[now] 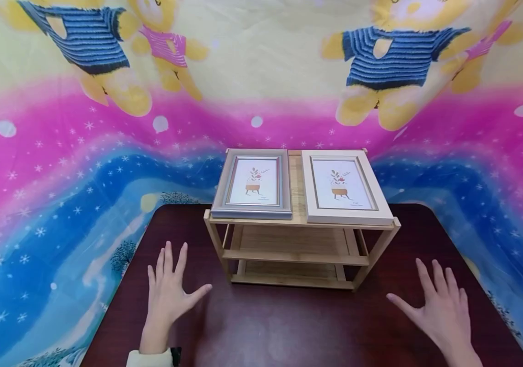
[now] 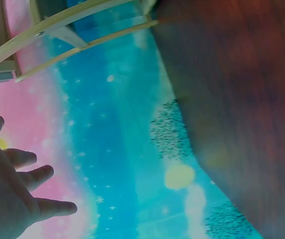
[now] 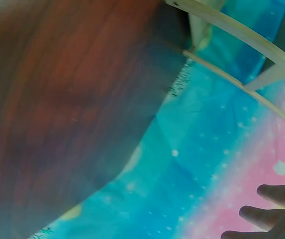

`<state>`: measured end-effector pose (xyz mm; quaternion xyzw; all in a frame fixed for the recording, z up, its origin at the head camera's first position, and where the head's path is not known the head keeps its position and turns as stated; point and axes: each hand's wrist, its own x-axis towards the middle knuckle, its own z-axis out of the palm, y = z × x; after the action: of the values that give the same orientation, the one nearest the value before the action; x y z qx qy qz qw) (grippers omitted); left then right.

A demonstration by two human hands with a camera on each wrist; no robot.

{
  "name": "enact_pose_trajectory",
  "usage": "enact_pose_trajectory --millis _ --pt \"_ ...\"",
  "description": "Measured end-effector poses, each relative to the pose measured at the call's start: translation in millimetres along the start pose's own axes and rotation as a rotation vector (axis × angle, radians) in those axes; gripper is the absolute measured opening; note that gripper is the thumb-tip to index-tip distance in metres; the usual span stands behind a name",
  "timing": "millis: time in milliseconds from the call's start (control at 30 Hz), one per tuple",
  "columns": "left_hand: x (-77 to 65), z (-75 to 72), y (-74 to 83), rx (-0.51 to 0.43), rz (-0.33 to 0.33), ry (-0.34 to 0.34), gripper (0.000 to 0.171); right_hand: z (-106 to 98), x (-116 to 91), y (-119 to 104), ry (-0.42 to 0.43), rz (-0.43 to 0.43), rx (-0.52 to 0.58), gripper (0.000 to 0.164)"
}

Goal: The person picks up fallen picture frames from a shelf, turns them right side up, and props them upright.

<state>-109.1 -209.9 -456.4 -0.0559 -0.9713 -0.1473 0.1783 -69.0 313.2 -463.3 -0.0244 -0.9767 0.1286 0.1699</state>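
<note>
My left hand (image 1: 168, 293) hovers left of a wooden rack, its fingers spread and nothing in it. On the other side, my right hand (image 1: 444, 311) is likewise spread and holds nothing. Between them, farther back, stands the light wooden three-tier rack (image 1: 295, 256). Two picture frames lie face up side by side on its top: a silver-grey frame (image 1: 285, 186) at left and a white frame (image 1: 373, 186) at right. Each shows a print of a potted plant. In the left wrist view the spread left fingers (image 2: 55, 208) show; the right fingers (image 3: 262, 216) appear in the right wrist view.
The rack stands on a dark reddish-brown table (image 1: 288, 326) with rounded back corners. Behind and around it hangs a colourful cloth (image 1: 261, 66) printed with teddy bears and snowflakes, close to the table's back and side edges. The rack's two lower shelves are bare.
</note>
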Motion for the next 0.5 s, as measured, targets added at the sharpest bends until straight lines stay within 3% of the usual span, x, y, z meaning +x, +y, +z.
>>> enact_pose_trajectory --millis 267,500 --pt "12.0 -23.7 4.9 -0.029 0.063 0.088 0.097 -21.3 9.0 -13.4 0.036 -0.037 0.04 0.105" --pt "24.9 -42.6 6.9 -0.082 0.132 0.157 0.09 -47.0 24.5 -31.1 0.1 -0.118 0.059 0.105"
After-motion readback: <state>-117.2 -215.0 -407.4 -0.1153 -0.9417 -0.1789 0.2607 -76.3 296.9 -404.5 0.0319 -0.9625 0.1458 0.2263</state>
